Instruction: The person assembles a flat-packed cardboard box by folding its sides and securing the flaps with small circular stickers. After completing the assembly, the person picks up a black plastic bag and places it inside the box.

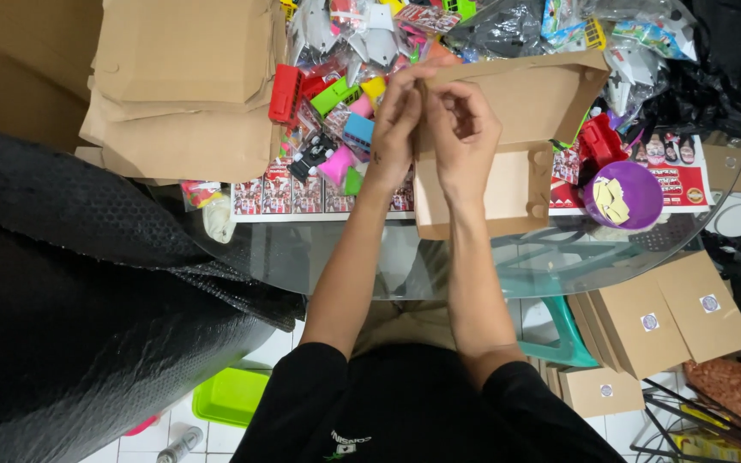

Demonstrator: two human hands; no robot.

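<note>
Right now both hands meet at the upper left corner of a flat brown cardboard box blank (pixel 521 146), which is held up above the glass tabletop (pixel 439 257) near the centre of the view. The left hand (pixel 396 120) has its fingers curled together and pinched on the cardboard's edge, and the right hand (pixel 465 129) is likewise closed on that same corner, its fingers bent over the top flap (the two hands touch or nearly touch; I cannot tell which). The blank's top flap folds away toward 2 o'clock, and its lower panel hangs down toward 6 o'clock with small tabs along its right edge. At 10 o'clock from the hands lies a stack of more flat cardboard blanks (pixel 182 86). Just behind the hands, toward 12 o'clock, spreads a heap of small colourful plastic toys in clear bags (pixel 345 111). At 3 o'clock from the blank sits a purple bowl (pixel 636 184) holding small pale yellow slips, with a red toy just beside it at its upper left. Lower, at 4 o'clock, several closed brown boxes with round stickers (pixel 662 317) stand on the floor beside a green stool. A roll of black bubble wrap (pixel 70 291) fills the 8 o'clock side, near a lime-green tray (pixel 229 396).
</note>
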